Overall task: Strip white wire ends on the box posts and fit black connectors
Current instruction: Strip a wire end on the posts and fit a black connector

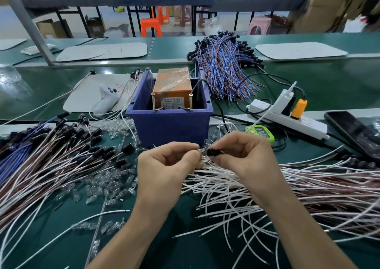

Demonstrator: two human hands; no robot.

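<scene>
My left hand [164, 165] pinches a small clear bulb piece [200, 152] between thumb and fingertips. My right hand [242, 155] grips a black connector [213, 152], its open end facing the clear piece and almost touching it. Both hands hover just in front of the blue box [170, 122], which holds an orange block [173, 87] and two upright screw posts [153, 102] [190, 102]. Loose white wires [236, 190] lie under my right hand. A pile of wires with black connectors fitted [51, 153] lies on the left.
Clear bulb pieces [107, 184] are scattered on the green bench mat. A bundle of blue and brown wires [224, 63] lies behind the box. At right are a white power strip [287, 114] with an orange plug, a green timer [260, 133] and a dark phone [353, 133].
</scene>
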